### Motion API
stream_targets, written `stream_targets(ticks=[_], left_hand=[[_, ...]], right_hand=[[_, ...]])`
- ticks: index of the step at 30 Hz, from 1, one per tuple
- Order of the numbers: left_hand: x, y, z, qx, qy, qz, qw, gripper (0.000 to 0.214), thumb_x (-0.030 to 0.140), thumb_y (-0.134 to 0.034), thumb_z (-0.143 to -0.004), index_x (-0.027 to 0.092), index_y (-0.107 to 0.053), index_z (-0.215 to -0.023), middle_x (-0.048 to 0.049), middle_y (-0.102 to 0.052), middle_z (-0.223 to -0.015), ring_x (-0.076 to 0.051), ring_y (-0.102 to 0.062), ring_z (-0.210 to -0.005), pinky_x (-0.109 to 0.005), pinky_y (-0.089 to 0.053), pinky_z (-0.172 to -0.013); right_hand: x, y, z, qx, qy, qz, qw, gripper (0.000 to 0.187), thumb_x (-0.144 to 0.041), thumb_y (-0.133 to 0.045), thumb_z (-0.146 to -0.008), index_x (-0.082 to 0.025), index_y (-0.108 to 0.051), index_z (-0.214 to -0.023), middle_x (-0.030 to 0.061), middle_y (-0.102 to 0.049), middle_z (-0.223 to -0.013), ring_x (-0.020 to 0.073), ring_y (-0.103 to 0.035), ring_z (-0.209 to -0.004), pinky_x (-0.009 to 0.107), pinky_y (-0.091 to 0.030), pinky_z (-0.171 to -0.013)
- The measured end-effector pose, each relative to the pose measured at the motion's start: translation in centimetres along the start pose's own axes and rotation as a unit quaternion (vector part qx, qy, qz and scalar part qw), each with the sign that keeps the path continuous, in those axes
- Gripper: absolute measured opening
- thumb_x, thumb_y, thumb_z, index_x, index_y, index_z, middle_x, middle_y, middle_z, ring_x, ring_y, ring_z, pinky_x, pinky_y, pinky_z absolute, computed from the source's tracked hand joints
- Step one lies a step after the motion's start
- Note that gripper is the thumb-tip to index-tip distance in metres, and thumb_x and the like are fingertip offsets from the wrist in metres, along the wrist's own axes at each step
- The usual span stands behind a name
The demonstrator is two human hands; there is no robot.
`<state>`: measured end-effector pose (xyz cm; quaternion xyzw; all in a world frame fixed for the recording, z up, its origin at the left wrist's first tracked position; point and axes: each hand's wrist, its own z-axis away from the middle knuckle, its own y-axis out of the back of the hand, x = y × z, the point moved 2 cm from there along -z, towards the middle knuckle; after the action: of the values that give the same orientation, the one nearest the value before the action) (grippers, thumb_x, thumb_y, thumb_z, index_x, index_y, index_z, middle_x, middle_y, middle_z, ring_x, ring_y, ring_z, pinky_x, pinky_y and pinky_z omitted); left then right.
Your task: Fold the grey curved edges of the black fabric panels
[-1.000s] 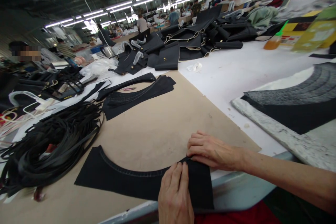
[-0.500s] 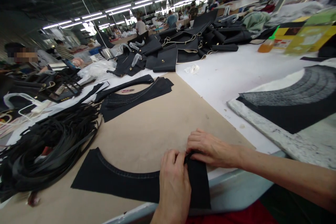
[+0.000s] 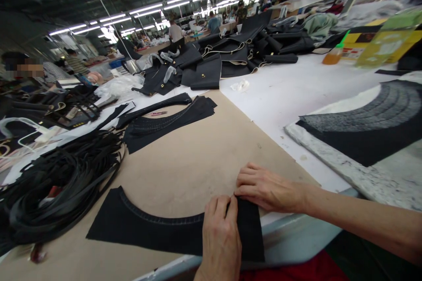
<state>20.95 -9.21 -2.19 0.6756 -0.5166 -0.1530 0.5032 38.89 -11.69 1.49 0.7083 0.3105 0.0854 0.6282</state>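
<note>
A black curved fabric piece (image 3: 154,232) lies at the table's near edge, its concave edge facing away from me and marked with a row of short pale lines. My left hand (image 3: 221,230) is closed on its curved edge, fingers pressed together, covering part of the piece. Just to the right, my right hand (image 3: 265,188) pinches the same edge near the piece's right end. The fingertips of both hands nearly meet, and they hide the bit of edge between them. Brown paper (image 3: 184,158) is spread under the work.
Coiled black strips (image 3: 62,189) lie at left. Beyond are stacked black curved pieces (image 3: 168,120) and a heap of black panels (image 3: 204,72). At right, a stone slab (image 3: 316,158) bears a black piece with grey-coated bands (image 3: 362,114). A bottle of orange liquid (image 3: 332,55) stands behind.
My left hand has shifted slightly right along the curved edge, toward my right hand. The dark fold at my right fingertips now looks flatter. The view has tilted a little.
</note>
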Motion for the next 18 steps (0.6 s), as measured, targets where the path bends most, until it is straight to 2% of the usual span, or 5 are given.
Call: stream_targets(ticks=[9, 13, 18], left_hand=[[0.7, 0.1, 0.5, -0.008, -0.052, -0.104, 0.993, 0.039, 0.003, -0.043, -0.083, 0.007, -0.057, -0.119, -0.0099, -0.063, -0.1, -0.023, -0.055, -0.094, -0.039, -0.045, -0.086], [0.8, 0.2, 0.2, 0.009, -0.043, -0.105, 0.993, 0.038, 0.005, -0.044, -0.083, 0.009, -0.059, -0.117, -0.0076, -0.063, -0.097, -0.022, -0.055, -0.092, -0.037, -0.044, -0.087], [1.0, 0.3, 0.0, 0.004, -0.045, -0.104, 0.994, 0.04, 0.005, -0.045, -0.082, 0.01, -0.058, -0.12, -0.0067, -0.063, -0.094, -0.02, -0.054, -0.088, -0.036, -0.044, -0.085]], right_hand=[[0.1, -0.2, 0.7, 0.003, 0.001, -0.022, 1.0, 0.031, -0.014, -0.035, -0.094, -0.019, -0.06, -0.111, 0.0067, -0.061, -0.095, 0.0171, -0.051, -0.088, 0.035, -0.034, -0.084], [0.2, -0.4, 1.3, 0.007, -0.002, -0.027, 1.0, 0.035, -0.01, -0.037, -0.09, -0.019, -0.058, -0.117, 0.0076, -0.061, -0.099, 0.0186, -0.051, -0.091, 0.037, -0.035, -0.086], [0.3, -0.4, 2.0, 0.01, -0.022, -0.037, 0.999, 0.041, -0.007, -0.037, -0.086, -0.018, -0.056, -0.121, 0.0089, -0.061, -0.105, 0.0197, -0.051, -0.096, 0.039, -0.036, -0.09]])
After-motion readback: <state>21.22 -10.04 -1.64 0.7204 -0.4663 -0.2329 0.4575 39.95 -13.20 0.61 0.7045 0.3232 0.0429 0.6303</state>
